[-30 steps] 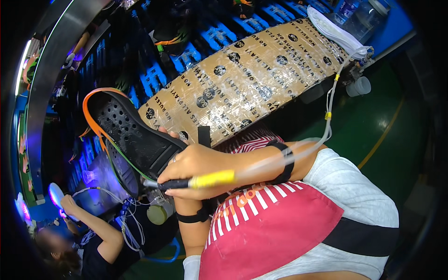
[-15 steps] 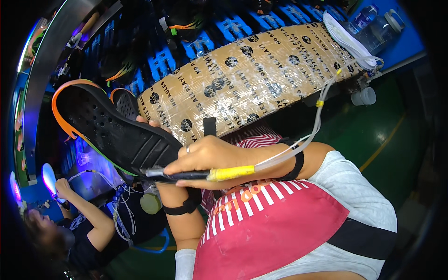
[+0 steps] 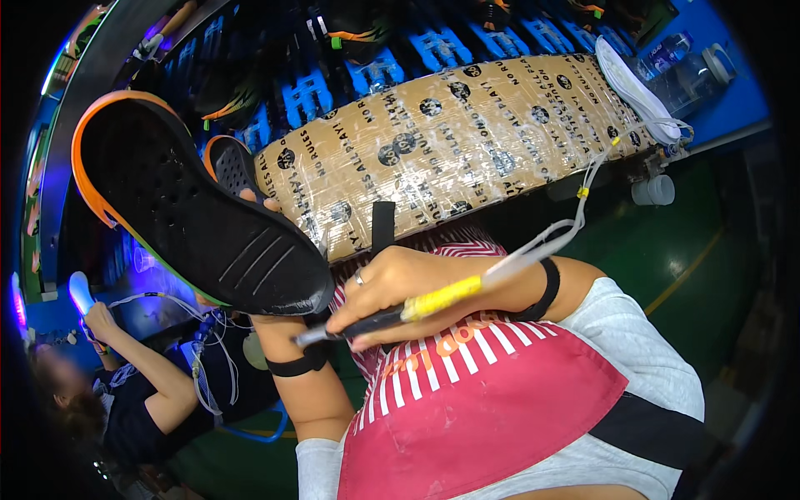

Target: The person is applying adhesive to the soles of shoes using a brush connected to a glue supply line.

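A black shoe sole with an orange and green rim is held up on the left, its dark face with round holes and slanted grooves turned toward me. My left hand grips it from beneath, fingertips showing at its edge and the palm hidden behind it. My right hand is closed round a glue brush with a yellow-wrapped handle, fed by a clear tube. The brush tip points at my left forearm, just below the sole's near end and apart from it. Wet gloss shows on that end.
A smaller-looking black sole with orange rim sits behind, by the padded cardboard-covered surface. Beyond it runs a rack of blue holders. A white sole and bottles are at far right. Another person works at lower left.
My right hand has drawn the brush off the sole's near end, down and slightly right. The sole has shifted a little left, with more of its near end showing.
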A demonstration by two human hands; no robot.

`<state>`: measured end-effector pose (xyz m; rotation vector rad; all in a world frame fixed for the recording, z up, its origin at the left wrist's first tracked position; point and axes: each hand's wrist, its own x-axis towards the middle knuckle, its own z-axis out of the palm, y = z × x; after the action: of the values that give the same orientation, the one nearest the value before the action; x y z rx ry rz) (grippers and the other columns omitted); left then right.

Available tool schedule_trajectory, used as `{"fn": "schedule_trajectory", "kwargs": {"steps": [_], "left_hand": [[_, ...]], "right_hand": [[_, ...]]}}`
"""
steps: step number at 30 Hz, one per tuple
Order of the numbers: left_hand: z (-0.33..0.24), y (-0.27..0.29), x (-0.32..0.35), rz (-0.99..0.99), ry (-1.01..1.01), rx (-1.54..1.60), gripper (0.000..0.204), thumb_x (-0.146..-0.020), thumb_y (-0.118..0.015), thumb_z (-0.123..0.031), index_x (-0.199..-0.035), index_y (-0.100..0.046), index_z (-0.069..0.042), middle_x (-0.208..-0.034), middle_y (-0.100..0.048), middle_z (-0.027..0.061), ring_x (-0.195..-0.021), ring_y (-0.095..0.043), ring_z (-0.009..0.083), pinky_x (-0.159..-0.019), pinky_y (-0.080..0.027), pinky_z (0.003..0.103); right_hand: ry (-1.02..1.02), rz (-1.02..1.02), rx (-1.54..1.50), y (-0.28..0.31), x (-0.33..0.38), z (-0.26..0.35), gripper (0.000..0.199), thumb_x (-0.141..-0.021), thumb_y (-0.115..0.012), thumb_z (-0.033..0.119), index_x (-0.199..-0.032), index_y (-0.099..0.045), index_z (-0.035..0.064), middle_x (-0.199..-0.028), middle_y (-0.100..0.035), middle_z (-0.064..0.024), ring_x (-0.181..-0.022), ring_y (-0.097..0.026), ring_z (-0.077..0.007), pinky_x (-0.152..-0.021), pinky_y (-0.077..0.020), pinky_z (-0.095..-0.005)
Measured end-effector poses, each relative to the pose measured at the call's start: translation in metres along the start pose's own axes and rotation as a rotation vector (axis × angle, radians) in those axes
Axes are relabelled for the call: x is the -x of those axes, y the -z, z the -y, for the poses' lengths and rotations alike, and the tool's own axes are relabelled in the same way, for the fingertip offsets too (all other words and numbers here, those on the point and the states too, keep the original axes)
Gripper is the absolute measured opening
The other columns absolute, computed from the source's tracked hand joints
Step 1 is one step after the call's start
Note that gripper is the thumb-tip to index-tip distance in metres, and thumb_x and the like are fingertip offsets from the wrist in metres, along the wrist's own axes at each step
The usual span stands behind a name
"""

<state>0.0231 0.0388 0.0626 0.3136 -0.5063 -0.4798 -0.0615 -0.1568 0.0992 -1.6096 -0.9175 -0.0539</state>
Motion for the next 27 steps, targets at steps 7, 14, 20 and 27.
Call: {"fn": "schedule_trajectory", "kwargs": {"steps": [7, 14, 20, 27], "left_hand": [[-0.007, -0.004, 0.001, -0.012, -0.028, -0.062, 0.106, -0.064, -0.070, -0.058, -0.137, -0.021, 0.000, -0.134, -0.029, 0.0301, -0.123, -0.034, 0.0394, -0.100, -0.034, 0.051], [-0.028, 0.028, 0.023, -0.228, 0.075, -0.182, 0.099, -0.068, -0.055, -0.067, -0.136, -0.024, -0.001, -0.131, -0.036, 0.0264, -0.114, -0.045, 0.0381, -0.092, -0.043, 0.046], [-0.010, -0.026, -0.002, -0.402, 0.103, -0.354, 0.082, -0.076, -0.049, -0.056, -0.132, -0.031, 0.000, -0.127, -0.043, 0.0217, -0.109, -0.051, 0.0328, -0.088, -0.047, 0.041], [-0.012, -0.044, -0.010, -0.461, 0.436, -0.284, 0.060, -0.080, -0.047, -0.044, -0.117, -0.049, 0.003, -0.108, -0.059, 0.0166, -0.089, -0.061, 0.0251, -0.079, -0.051, 0.034]], "right_hand": [[0.042, -0.007, 0.201, -0.007, 0.005, -0.011, 0.024, -0.074, -0.068, 0.021, -0.095, -0.064, 0.0106, -0.067, -0.056, -0.0102, -0.064, -0.059, -0.0276, -0.057, -0.0472, -0.0352], [0.086, 0.111, 0.126, 0.006, 0.004, -0.002, 0.022, -0.074, -0.067, 0.016, -0.094, -0.066, 0.0089, -0.069, -0.058, -0.0110, -0.064, -0.059, -0.0277, -0.055, -0.0474, -0.0339], [0.122, 0.249, 0.292, 0.010, 0.006, -0.009, 0.024, -0.073, -0.065, 0.007, -0.097, -0.063, 0.0038, -0.065, -0.054, -0.0078, -0.059, -0.058, -0.0220, -0.052, -0.0469, -0.0314], [0.139, 0.179, 0.282, 0.011, 0.005, -0.007, 0.025, -0.068, -0.058, 0.007, -0.092, -0.065, 0.0063, -0.068, -0.058, -0.0106, -0.064, -0.060, -0.0270, -0.056, -0.0477, -0.0332]]}}
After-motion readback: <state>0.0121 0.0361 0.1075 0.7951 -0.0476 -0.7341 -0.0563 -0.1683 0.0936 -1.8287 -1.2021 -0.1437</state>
